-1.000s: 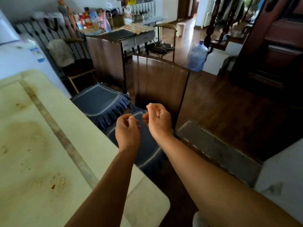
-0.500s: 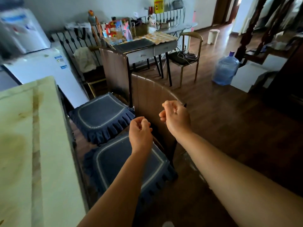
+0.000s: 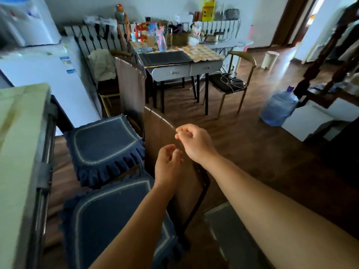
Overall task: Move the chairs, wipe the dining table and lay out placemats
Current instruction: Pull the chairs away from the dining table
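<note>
Reaching loosely curled, empty, the left hand (image 3: 169,165) and right hand (image 3: 192,141) hover over the chair (image 3: 165,144); stiff, probably heavy, best gripped along its top rail.

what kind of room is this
Most likely the dining area of a lived-in home: a dining table with two cushioned chairs beside it, a white fridge behind, and a cluttered side table by the wall.

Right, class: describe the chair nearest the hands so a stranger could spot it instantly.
Start at the pale dining table along the left edge. Two wooden chairs with blue frilled cushions stand beside it. Yours is the nearer chair, below the farther chair; both forearms cross it, and the left hand hovers by its backrest.
</note>
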Demonstrator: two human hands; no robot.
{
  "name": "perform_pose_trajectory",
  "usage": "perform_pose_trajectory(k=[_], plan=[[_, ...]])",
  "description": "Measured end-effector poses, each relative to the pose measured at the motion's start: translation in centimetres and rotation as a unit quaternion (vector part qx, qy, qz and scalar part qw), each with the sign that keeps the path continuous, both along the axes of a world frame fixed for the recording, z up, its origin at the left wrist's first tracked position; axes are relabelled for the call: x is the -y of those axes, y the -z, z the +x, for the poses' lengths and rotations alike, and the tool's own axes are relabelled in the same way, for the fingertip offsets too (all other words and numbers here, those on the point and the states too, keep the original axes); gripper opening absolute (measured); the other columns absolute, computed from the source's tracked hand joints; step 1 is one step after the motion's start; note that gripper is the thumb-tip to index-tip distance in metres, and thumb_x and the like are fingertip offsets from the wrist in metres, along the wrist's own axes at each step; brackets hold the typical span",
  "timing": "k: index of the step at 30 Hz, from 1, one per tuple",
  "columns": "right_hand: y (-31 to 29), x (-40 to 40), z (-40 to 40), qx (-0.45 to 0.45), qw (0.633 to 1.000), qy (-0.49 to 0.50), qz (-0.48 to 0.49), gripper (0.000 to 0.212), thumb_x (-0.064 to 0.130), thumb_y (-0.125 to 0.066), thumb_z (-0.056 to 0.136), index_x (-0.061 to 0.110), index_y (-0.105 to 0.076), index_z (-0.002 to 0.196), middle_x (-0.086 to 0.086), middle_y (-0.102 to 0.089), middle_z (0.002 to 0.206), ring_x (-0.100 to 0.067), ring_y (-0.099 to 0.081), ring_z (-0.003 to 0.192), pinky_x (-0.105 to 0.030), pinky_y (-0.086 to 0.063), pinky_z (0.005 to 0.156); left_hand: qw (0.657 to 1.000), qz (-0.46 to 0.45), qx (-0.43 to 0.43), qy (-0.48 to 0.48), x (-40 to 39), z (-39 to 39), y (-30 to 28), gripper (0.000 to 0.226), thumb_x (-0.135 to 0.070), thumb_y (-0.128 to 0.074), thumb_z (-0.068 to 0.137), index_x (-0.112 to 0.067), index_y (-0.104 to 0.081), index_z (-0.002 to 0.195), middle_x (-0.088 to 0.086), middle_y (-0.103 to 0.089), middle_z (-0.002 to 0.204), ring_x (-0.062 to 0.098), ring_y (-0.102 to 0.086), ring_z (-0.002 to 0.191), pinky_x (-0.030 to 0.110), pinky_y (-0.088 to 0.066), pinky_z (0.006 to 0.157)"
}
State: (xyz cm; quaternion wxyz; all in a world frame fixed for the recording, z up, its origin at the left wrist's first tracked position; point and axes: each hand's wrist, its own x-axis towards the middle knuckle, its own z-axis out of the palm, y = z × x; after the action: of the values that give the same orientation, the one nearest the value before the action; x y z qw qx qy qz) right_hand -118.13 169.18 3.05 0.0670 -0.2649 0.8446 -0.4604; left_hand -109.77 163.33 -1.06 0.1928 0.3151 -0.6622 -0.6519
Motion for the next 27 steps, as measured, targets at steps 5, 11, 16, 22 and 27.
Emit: perform_pose_trajectory(k=[5,11,16,22,27], plan=[[1.0,4.3,-4.8,-0.001,0.992,-0.075,0.101,0.024,0.032,-0.046,0.095,0.028,-0.062,0.112,0.007,-0.064,0.115,-0.012,-0.057,0.106,-0.037,-0.044,0.096,0.998,0.023,0.051,0.031,1.0,-2.0,1.0,0.031,-0.034,-0.051,0.091,-0.028,-0.05,0.122,-0.007,-0.062,0.108,0.005,-0.061,0.094,0.016,-0.047,0.064],[1.9,9.5,-9.3,-0.077,0.961,-0.22,0.149,0.023,0.037,-0.045,0.093,0.031,-0.064,0.104,0.007,-0.067,0.109,-0.019,-0.057,0.108,-0.038,-0.033,0.097,0.994,0.045,0.058,-0.078,2.5,-4.0,2.0,0.031,-0.027,-0.052,0.089,-0.024,-0.051,0.121,0.0,-0.067,0.099,0.015,-0.065,0.089,0.034,-0.055,0.076],[3.3,12.1,-13.5,-0.181,0.888,-0.386,0.173,0.026,0.042,-0.044,0.091,0.034,-0.064,0.106,0.006,-0.067,0.114,-0.02,-0.055,0.112,-0.04,-0.028,0.1,0.964,0.04,0.057,-0.258,1.4,-5.8,2.2,0.017,-0.02,-0.051,0.093,-0.02,-0.057,0.109,0.002,-0.068,0.095,0.016,-0.065,0.085,0.024,-0.052,0.07],[5.5,11.5,-15.0,-0.235,0.81,-0.494,0.21,0.024,0.041,-0.044,0.088,0.035,-0.067,0.092,0.004,-0.068,0.105,-0.022,-0.053,0.111,-0.049,-0.016,0.105,0.936,0.056,0.104,-0.33,-4.2,-7.9,2.2,0.017,-0.022,-0.049,0.094,-0.018,-0.064,0.101,0.003,-0.071,0.094,0.016,-0.066,0.084,0.032,-0.053,0.079],[6.9,11.3,-15.6,-0.253,0.815,-0.496,0.161,0.025,0.041,-0.045,0.088,0.031,-0.068,0.092,-0.003,-0.068,0.104,-0.025,-0.05,0.112,-0.049,-0.016,0.109,0.909,0.049,0.144,-0.389,-6.4,-7.8,1.5,0.02,-0.025,-0.052,0.092,-0.024,-0.068,0.08,0.0,-0.071,0.085,0.013,-0.065,0.074,0.03,-0.053,0.073]])
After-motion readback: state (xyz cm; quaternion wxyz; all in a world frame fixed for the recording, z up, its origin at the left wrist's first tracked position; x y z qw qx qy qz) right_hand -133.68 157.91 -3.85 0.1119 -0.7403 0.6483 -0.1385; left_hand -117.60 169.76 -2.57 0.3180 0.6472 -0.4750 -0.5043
